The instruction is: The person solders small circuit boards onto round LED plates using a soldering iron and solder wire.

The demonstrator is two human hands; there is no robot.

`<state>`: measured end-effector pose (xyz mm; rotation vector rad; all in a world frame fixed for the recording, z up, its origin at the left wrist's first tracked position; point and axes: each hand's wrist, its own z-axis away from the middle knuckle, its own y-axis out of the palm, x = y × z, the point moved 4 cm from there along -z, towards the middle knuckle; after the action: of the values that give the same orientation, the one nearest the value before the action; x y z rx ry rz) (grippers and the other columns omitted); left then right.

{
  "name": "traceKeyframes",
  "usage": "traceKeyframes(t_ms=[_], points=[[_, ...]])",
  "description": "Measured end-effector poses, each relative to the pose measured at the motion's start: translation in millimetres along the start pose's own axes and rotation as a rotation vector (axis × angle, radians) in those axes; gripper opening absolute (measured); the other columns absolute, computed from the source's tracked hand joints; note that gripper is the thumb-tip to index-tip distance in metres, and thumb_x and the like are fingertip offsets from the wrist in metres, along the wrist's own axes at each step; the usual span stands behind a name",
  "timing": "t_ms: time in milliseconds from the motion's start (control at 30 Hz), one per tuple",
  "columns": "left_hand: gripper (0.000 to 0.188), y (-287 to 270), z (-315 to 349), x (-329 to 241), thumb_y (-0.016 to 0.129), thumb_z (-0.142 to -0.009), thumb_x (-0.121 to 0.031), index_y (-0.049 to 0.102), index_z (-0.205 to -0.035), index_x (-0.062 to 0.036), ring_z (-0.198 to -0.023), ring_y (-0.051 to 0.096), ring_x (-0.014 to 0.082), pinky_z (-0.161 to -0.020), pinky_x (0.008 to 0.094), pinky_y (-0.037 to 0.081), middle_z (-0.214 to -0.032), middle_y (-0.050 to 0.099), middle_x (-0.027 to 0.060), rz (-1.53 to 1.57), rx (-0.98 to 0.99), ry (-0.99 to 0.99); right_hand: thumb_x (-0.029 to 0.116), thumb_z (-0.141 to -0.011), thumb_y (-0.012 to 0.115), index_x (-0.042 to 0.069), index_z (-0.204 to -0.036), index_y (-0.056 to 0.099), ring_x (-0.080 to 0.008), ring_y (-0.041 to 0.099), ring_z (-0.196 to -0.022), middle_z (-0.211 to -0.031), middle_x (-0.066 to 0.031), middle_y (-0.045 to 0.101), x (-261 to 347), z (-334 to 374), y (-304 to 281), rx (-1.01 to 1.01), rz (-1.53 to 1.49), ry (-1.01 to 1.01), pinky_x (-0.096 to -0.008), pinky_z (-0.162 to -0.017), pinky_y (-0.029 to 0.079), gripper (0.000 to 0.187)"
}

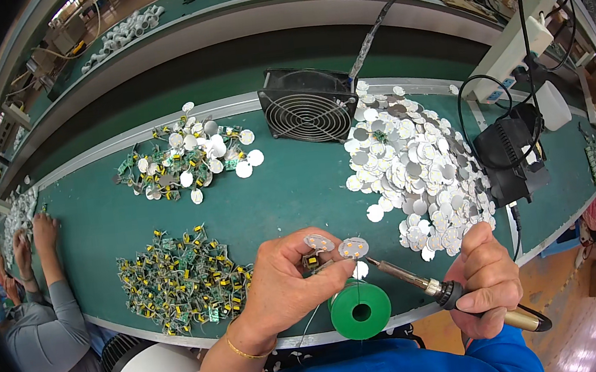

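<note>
My left hand (286, 279) pinches a round white LED board (353, 248) with small yellow chips on its face. A second round LED board (318, 242) and a small circuit board (312, 261) with a yellow part show at the same fingers. In my right hand (484, 284) is a soldering iron (407, 276), its tip at the lower right edge of the first LED board; contact is hard to tell. Thin solder wire runs down from that board to a green solder spool (342, 312) near the bench edge. Another white disc (360, 270) lies just behind the spool.
Left of my hands lies a heap of small circuit boards (184, 280). Beyond are joined boards and discs (188, 154), a black fan (307, 108) and a large pile of white discs (421, 172). A black device (507, 151) with cables stands right. A co-worker's hand (44, 231) works far left.
</note>
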<state>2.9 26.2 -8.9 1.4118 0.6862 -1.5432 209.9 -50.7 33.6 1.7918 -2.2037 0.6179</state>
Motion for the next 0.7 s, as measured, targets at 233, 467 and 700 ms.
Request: traceKeyframes(t_ms=[233, 467, 700], points=[[0.010, 0.2, -2.1, -0.4, 0.072, -0.080, -0.006, 0.066, -0.086, -0.0006, -0.067, 0.054, 0.0019, -0.058, 0.0188, 0.043, -0.075, 0.062, -0.0024, 0.035, 0.013, -0.033, 0.033, -0.095, 0.049, 0.011, -0.073, 0.057, -0.0121, 0.029, -0.044, -0.050, 0.0030, 0.036, -1.5, -1.8, 6.0, -0.073, 0.039, 0.042, -0.0319, -0.054, 0.025, 0.032], [0.010, 1.1, -2.7, 0.6, 0.072, -0.081, -0.006, 0.066, -0.087, -0.0005, -0.068, 0.053, 0.0014, -0.059, 0.0183, 0.043, -0.076, 0.062, -0.0027, 0.035, 0.011, -0.016, 0.034, -0.096, 0.048, 0.011, -0.073, 0.057, -0.0124, 0.029, -0.044, -0.049, 0.0032, 0.035, -1.9, -2.9, 8.3, -0.052, 0.031, 0.062, -0.0317, -0.053, 0.026, 0.033], [0.010, 0.7, -3.2, 1.7, 0.072, -0.081, -0.006, 0.067, -0.087, -0.0009, -0.069, 0.052, 0.0015, -0.061, 0.0189, 0.043, -0.076, 0.062, -0.0032, 0.043, 0.020, -0.008, 0.033, -0.096, 0.048, 0.011, -0.073, 0.058, -0.0123, 0.029, -0.043, -0.049, 0.0033, 0.034, -5.1, -3.2, 9.7, -0.046, 0.033, 0.033, -0.0312, -0.051, 0.027, 0.033]])
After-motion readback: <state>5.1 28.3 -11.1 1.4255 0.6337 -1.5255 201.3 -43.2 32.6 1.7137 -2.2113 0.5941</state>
